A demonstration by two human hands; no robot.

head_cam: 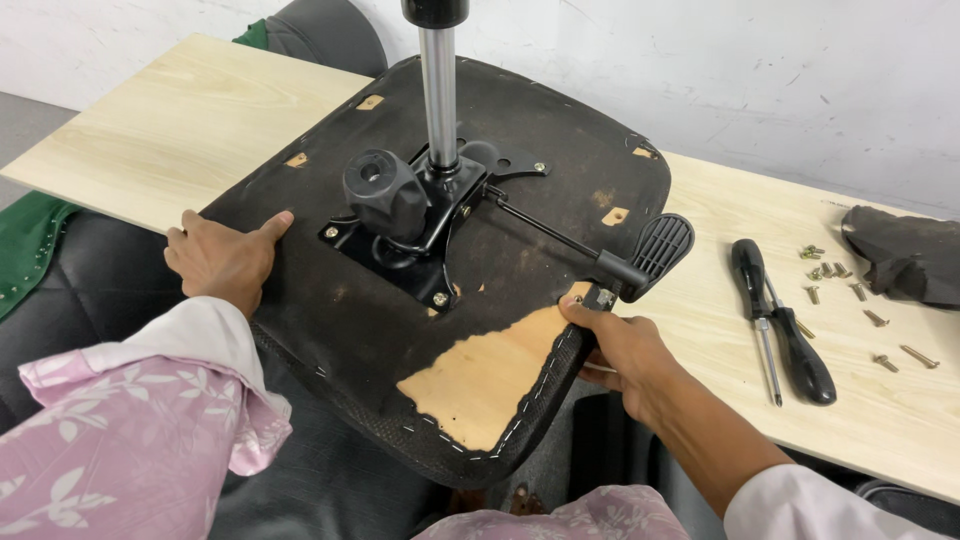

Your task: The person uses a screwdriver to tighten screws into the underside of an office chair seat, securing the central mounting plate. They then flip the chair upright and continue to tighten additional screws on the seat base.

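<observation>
1. Both hands grip the upturned black fabric-covered chair seat (pixel 500 290) on the pale wooden worktop (pixel 180 120): my left hand (pixel 222 262) lies flat on its edge, my right hand (pixel 620 350) pinches the rim
2. Overhanging the worktop, it could tip under the chrome gas post (pixel 438 90)
3. Two black-handled screwdrivers (pixel 775 320) and loose brass screws (pixel 850 290) lie nearby and could get knocked

We count one upturned chair seat (pixel 400 330), with one metal post (pixel 439 90), one black knob (pixel 385 190) and one lever paddle (pixel 660 245). We see two screwdrivers (pixel 785 330) lying side by side, about a dozen loose screws (pixel 850 290), one wooden board (pixel 180 120) and two hands.
</observation>
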